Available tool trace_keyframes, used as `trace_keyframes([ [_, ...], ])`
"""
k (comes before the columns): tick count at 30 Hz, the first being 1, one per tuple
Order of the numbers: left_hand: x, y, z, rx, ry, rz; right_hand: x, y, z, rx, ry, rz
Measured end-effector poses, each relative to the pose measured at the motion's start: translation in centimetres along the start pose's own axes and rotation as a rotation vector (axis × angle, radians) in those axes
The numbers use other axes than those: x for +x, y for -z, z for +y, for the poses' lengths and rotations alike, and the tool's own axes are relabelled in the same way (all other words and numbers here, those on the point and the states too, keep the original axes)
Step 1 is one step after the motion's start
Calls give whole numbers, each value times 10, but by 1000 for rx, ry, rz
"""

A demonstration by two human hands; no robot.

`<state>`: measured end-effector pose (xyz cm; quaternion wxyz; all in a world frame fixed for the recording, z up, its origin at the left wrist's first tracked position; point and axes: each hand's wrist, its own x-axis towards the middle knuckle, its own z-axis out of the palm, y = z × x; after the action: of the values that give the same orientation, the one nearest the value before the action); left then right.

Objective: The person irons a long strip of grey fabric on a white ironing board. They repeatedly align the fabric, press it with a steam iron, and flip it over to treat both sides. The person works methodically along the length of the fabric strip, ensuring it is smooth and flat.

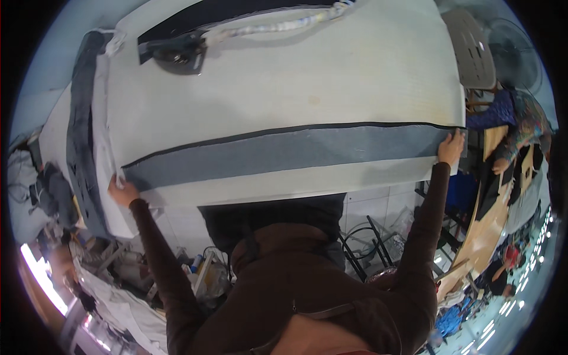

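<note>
A long grey fabric strip (296,148) with a black far edge lies stretched across the pale ironing table (284,89), near its front edge. Its left end is at my left hand (123,191), whose fingers are closed on the corner. My right hand (451,148) grips the opposite end by the table's right edge, thumb and fingers pressed together over the cloth. Both arms are spread wide, in dark brown sleeves. Toward the far left, well apart from my hands, an iron (180,56) rests on the table.
A cloth-wrapped hose (272,27) runs right from the iron, beside dark fabric (195,18) at the far edge. More grey fabric (83,130) hangs over the left side. At right are a plastic chair back (469,50), a fan (513,53) and another person's arm (520,136) at a wooden table.
</note>
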<state>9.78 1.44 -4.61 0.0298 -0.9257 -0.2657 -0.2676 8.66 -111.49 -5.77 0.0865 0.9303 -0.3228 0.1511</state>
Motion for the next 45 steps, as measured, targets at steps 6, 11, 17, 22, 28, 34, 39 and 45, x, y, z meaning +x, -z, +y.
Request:
trace_keyframes([
  [6, -31, -1, 77, -90, -190, -335, 9, -22, 10, -90, 214, -4],
  [11, -42, -4, 58, -108, -128, -324, 19, -33, 38, -134, 220, -31],
  [17, -44, 13, 48, 37, -56, -448, 24, -46, 42, -297, 90, -94],
  [22, -45, 12, 46, 63, -12, -478, 25, -34, 31, -389, -123, -295],
  [28, -34, 9, 18, -181, 221, -330, 36, -31, 26, -477, -153, -376],
  [34, -30, 21, 27, -88, -23, -286, 43, -47, 33, -439, -253, -384],
  [39, -30, 15, 38, 78, 204, -442, 56, -64, 43, -345, -247, -285],
  [45, -35, 16, 33, -3, 223, -407, 64, -46, 41, -301, -362, -392],
])
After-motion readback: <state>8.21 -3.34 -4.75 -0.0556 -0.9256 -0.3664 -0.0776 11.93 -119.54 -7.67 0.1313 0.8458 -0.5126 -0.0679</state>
